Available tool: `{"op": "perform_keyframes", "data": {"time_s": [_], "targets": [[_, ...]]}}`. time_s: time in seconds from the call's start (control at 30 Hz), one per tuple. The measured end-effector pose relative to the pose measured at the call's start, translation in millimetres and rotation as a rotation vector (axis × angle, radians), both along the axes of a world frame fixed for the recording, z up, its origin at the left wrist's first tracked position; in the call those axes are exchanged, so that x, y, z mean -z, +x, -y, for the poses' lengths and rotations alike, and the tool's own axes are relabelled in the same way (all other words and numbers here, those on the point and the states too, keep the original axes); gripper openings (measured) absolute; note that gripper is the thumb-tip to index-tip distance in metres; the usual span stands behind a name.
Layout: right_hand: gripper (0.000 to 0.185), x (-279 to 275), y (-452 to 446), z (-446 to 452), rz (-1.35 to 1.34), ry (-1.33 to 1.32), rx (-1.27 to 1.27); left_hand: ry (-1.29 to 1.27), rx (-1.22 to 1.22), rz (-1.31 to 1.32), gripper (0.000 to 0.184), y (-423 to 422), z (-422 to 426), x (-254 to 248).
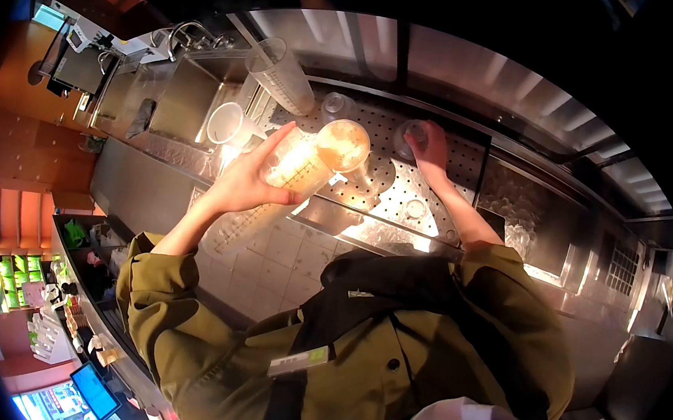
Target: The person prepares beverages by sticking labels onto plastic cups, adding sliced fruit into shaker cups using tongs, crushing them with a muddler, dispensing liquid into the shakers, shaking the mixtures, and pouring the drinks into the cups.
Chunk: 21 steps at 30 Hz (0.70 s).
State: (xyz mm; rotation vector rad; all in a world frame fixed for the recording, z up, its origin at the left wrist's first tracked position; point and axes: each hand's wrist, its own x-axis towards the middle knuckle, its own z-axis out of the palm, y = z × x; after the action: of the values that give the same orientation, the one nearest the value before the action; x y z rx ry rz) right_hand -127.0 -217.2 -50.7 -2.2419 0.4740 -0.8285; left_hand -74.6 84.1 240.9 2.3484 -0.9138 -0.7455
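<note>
My left hand (248, 182) is wrapped round a clear measuring cup (297, 169) with printed scale marks. It is tilted, its mouth against or just over the rim of a clear plastic cup (345, 147) that holds a foamy, orange-tinted drink. Whether liquid is flowing cannot be made out in the glare. Over on the perforated metal counter (384, 130), my right hand (432, 153) has its fingers closed round a small clear cup (409, 138). Another small clear container (335, 106) stands behind the drink.
A tall measuring jug (281, 79) with a utensil in it and a whitish cup (233, 127) stand at the left. Beyond them is a metal sink (186, 95) with a faucet (197, 36). An ice bin (518, 202) lies right of the counter. Tiled floor (266, 276) shows below.
</note>
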Motion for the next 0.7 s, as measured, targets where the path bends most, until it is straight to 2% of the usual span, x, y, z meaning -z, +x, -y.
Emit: {"op": "perform_keyframes", "data": {"time_s": [0.2,0.3,0.33,0.4,0.43,0.47,0.5,0.53,0.57,0.6,0.63,0.67,0.7], "targets": [[0.057,11.6,-3.4,3.0,-0.088,-0.115,0.038,-0.076,0.014,0.018,0.100,0.3,-7.7,10.8],[0.054,-8.3,-32.8,31.9,-0.006,-0.095,0.056,-0.048,-0.040,-0.063,0.101,-2.8,-9.0,8.4],[0.041,-14.9,-51.7,44.3,0.064,0.078,0.055,-0.107,-0.044,-0.050,0.103,-3.2,-12.4,12.4],[0.031,-19.3,-99.9,82.4,0.116,0.138,0.037,-0.238,-0.038,-0.060,0.105,-5.1,-20.9,29.6],[0.024,-16.5,-123.8,102.0,0.057,0.053,0.072,-0.316,-0.066,-0.056,0.108,-8.8,-22.3,34.1],[0.021,-1.6,-147.4,124.5,-0.025,0.086,0.066,-0.394,-0.107,-0.048,0.110,-17.3,-24.6,41.0],[0.018,37.6,-173.1,153.0,-0.199,-0.080,0.012,-0.447,-0.169,-0.071,0.112,-28.9,-32.9,55.2],[0.017,57.9,-193.1,170.1,-0.383,-0.085,-0.067,-0.494,-0.247,-0.083,0.114,-44.4,-39.1,70.5],[0.017,77.0,-213.2,186.4,-0.564,-0.099,-0.156,-0.598,-0.240,0.045,0.120,-60.6,-37.6,87.2],[0.017,81.6,-223.2,189.3,-0.752,0.049,-0.254,-0.689,-0.292,0.130,0.119,-80.8,-33.2,104.3],[0.020,13.5,-216.8,154.0,-0.778,0.033,-0.358,-0.774,-0.347,0.227,0.119,-101.7,-27.2,121.3],[0.023,-2.9,-210.9,144.3,-0.847,-0.017,-0.509,-0.855,-0.406,0.330,0.118,-121.9,-21.4,135.3],[0.025,14.6,-208.6,137.9,-0.998,-0.059,-0.491,-0.877,-0.497,0.397,0.118,-147.1,-11.6,145.6]]}}
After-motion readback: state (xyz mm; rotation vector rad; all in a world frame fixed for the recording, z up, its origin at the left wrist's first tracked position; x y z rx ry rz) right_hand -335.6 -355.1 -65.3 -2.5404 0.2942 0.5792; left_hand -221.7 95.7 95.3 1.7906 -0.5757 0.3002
